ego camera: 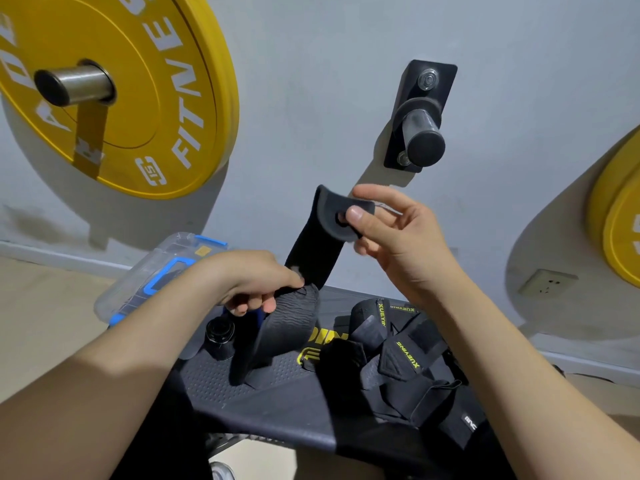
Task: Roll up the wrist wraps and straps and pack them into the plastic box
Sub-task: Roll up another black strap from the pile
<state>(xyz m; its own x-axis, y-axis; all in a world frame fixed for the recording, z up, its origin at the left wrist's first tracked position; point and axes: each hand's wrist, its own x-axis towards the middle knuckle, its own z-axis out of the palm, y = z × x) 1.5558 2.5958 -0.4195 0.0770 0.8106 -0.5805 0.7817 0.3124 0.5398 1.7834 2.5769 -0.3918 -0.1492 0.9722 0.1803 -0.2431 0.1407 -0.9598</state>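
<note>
Head view: both hands, left hand (254, 284) and right hand (391, 233), pinch ribbed black strap (311, 251).

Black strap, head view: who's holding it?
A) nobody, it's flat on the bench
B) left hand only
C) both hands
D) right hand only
C: the right hand pinches the upper end of the black strap, and the left hand grips it lower down, above the bench.
</note>
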